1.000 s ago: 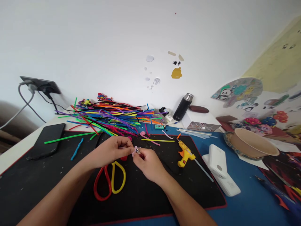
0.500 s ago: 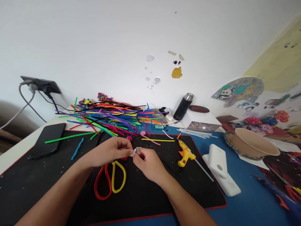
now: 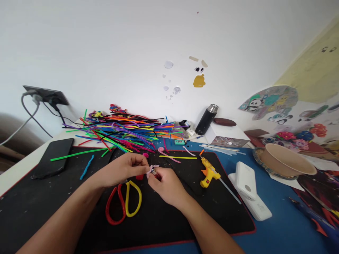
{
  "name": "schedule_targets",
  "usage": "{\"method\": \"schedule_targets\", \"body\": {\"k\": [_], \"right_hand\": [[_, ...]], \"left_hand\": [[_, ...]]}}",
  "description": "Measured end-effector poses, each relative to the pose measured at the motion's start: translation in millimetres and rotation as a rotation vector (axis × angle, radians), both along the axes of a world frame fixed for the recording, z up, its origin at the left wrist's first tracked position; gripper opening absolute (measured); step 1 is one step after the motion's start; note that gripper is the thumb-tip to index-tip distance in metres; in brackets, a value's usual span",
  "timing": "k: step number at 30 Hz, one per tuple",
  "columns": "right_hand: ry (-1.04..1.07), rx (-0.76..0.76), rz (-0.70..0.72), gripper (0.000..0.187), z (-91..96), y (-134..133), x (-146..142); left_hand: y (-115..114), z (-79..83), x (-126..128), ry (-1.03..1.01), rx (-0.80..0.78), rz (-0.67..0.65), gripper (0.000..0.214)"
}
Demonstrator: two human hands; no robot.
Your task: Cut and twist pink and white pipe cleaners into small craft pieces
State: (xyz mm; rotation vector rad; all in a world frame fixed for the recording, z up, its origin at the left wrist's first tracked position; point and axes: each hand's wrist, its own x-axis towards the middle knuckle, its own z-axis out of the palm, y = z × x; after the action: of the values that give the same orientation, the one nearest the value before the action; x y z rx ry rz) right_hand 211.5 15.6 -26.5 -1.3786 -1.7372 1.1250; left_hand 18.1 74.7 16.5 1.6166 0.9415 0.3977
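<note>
Pale pink strip, fuzzy and bent, is at my fingertips, over the middle of the mat. White wall stands across the far side, and blue table surface spreads out to the right. On it lies a black mat with a red edge. A loose heap of coloured pipe cleaners stretches along the far left, against the wall. At the right is a wide beige bowl; far and right of centre, a black flask leans beside a white box.

My left hand is narrowed to a pinch, thumb and forefinger on one end of the strip. My right hand is curled, fingertips closed around a small metallic piece right against the strip; most of that piece is hidden.

Two white slabs lie one partly over the other at the right, and a dark phone is on the left. Near me, just below my left hand, are scissors with one red loop and one yellow. Yellow glue gun lies right of my right hand. Smallest are a short blue stem on the left and a pink coil just beyond my hands.
</note>
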Motion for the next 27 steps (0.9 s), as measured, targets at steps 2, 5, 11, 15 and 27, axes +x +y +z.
{"method": "schedule_targets", "body": {"k": [2,5,11,15,27], "right_hand": [[0.001,-0.028,0.002,0.039,0.8,-1,0],[0.057,-0.053,0.042,0.043,2.2,-2,2],[0.267,-0.066,-0.022,0.039,-4.3,3,5],[0.493,-0.118,-0.148,0.042,-10.0,11,8],[0.561,-0.114,-0.186,0.037,-7.1,13,9]], "left_hand": [[0,0.8,2,-0.027,-0.009,0.026,0.042],[-1,2.3,4,-0.082,-0.027,0.113,0.041],[-2,-2.1,7,-0.13,-0.005,0.192,0.044],[-3,-7.9,11,-0.126,0.043,0.206,0.044],[-8,-13.1,20,-0.025,0.056,0.15,0.045]]}}
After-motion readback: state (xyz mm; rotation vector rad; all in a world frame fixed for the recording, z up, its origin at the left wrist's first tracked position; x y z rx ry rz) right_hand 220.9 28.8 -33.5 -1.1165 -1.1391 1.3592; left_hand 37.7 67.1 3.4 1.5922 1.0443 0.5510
